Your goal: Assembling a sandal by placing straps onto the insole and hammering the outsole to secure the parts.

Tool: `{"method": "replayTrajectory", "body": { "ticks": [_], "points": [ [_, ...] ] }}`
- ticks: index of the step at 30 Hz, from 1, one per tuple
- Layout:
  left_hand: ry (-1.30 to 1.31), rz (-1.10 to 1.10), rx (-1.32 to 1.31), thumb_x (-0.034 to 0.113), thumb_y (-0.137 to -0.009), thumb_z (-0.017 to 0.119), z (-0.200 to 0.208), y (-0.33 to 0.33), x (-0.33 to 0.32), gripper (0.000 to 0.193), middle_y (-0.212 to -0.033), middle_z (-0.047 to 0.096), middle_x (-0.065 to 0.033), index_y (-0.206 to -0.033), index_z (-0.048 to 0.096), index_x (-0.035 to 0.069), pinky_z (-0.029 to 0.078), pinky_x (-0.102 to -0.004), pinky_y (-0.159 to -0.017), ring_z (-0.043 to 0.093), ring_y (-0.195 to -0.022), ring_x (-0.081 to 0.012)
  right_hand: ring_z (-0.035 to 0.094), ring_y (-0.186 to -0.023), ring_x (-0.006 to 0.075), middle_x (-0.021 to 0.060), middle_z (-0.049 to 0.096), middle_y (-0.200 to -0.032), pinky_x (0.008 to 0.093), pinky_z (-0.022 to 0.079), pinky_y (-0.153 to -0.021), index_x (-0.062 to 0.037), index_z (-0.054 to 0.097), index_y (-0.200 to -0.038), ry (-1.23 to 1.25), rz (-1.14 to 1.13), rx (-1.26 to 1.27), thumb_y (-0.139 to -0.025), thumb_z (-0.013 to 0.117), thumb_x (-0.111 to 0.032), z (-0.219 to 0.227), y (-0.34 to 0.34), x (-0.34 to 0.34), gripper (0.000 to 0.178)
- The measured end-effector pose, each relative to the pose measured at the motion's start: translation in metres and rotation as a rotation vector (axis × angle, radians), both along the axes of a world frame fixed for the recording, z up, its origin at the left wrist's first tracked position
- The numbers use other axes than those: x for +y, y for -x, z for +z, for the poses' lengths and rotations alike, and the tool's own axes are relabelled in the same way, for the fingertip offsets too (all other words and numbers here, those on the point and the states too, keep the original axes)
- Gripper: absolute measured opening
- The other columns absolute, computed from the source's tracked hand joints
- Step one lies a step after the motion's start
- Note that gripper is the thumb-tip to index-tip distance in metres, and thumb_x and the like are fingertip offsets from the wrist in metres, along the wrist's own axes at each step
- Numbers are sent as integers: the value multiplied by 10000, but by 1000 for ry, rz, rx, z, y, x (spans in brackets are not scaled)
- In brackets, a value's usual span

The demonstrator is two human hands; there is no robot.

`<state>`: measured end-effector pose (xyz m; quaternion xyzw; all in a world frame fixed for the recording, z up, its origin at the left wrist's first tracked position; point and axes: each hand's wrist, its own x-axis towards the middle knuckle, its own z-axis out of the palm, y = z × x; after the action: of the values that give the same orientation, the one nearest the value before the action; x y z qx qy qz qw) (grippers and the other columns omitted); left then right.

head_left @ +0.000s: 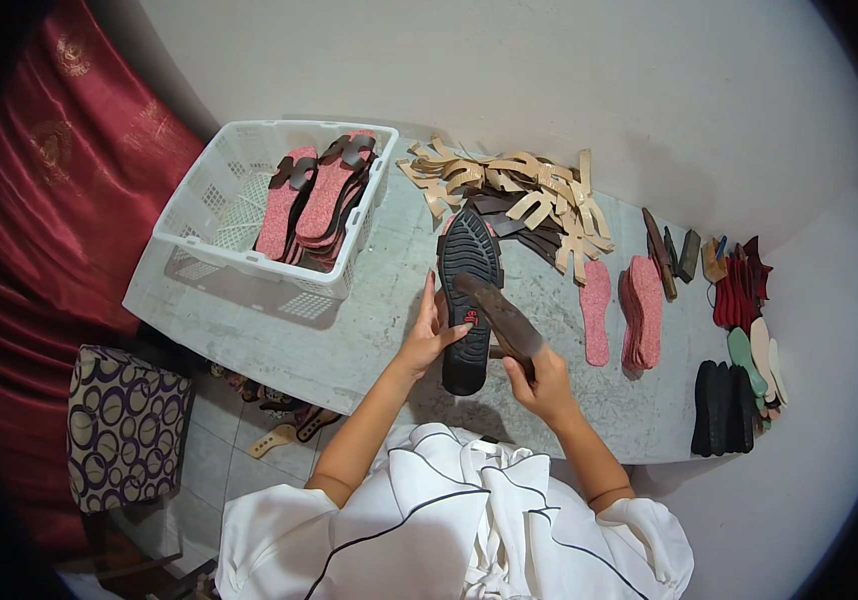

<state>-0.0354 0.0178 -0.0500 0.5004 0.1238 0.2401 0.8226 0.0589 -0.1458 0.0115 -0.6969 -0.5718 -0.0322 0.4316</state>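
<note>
A sandal (471, 245) is upright in front of me, its ridged black outsole turned toward me and its toe pointing away. My left hand (429, 338) is closed around its left side, with the thumb lying across the sole near the heel. In my right hand (547, 385) is a dark hammer-like tool (505, 316). The rounded end of this tool lies over the middle of the sole; whether it touches cannot be told. Pink insole edges and a dark strap show just beyond the sandal's front part.
On the grey table (389, 330) stands a white plastic basket (181, 240) holding pink-topped sandals (324, 205). Behind lies a heap of tan and brown straps (539, 190). To the right are pink insoles (641, 315), dark tools (661, 255) and black soles (724, 405). A patterned stool (129, 430) stands lower left.
</note>
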Motion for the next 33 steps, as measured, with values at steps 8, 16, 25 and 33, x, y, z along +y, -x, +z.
{"method": "replayTrajectory", "body": {
  "ticks": [8,16,25,33],
  "points": [
    [18,-50,-80,-31,-670,662,-13,-6,8,979,-1381,232,-84,-1389,13,116,257,-329,-1004,256,-1266,-206,544,-531,242,93,541,-719,320,439,-472,-131,421,-1252,59,-40,-66,-765,623,-174,-26,-1,18,529],
    [-28,-89,-181,-16,-692,661,-8,-10,8,965,-1361,249,-77,-1384,0,102,264,-315,-995,283,-1240,-188,621,-730,280,148,611,-901,313,490,-584,-114,421,-1246,100,-53,120,-801,589,-171,-14,-3,16,479],
    [-68,-75,-161,9,-699,657,-7,-9,9,946,-1324,286,-79,-1383,10,99,268,-315,-994,312,-1213,-191,620,-751,298,172,602,-946,349,491,-602,-110,424,-1237,-47,-74,124,-820,557,-173,2,-5,35,442],
    [-90,-60,-111,61,-697,648,-4,-12,12,871,-1322,312,-87,-1366,90,81,251,-333,-1015,326,-1215,-204,601,-814,352,181,564,-1062,362,476,-666,-132,321,-1295,78,-75,145,-851,510,-161,-16,-8,43,483]
  ]
}}
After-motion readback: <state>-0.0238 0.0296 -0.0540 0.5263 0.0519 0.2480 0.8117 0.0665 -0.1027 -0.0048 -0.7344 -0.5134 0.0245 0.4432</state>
